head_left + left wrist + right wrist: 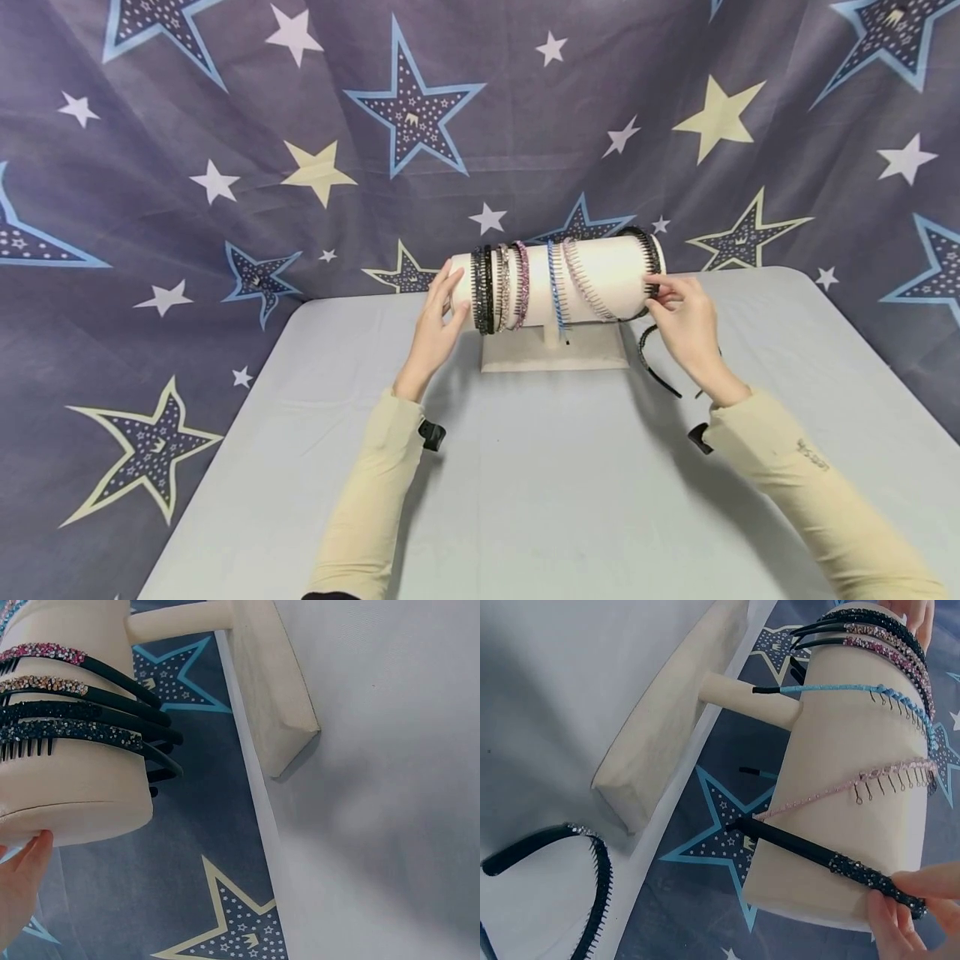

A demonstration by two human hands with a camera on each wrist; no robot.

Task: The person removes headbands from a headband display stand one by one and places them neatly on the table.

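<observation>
A cream padded roll (618, 265) on a T-shaped stand carries several headbands. My right hand (684, 321) pinches a black glittery headband (855, 871) that sits slanted round the roll's right end. At the opposite end, my left hand (435, 321) rests its fingers against the roll, as the left wrist view also shows. Close to that hand are a black sparkly headband (75, 733), another black one, a gold-beaded headband (45, 684) and a pink-beaded headband (45, 651). Farther right come a blue headband (556, 283) and a tilted pale pink headband (583, 279).
The stand's base (555, 354) rests on a table with a pale cloth (525, 483). Beside the base, below my right hand, lies another black headband (600, 881) with teeth. A dark star-printed curtain (510, 108) hangs behind the table's far edge.
</observation>
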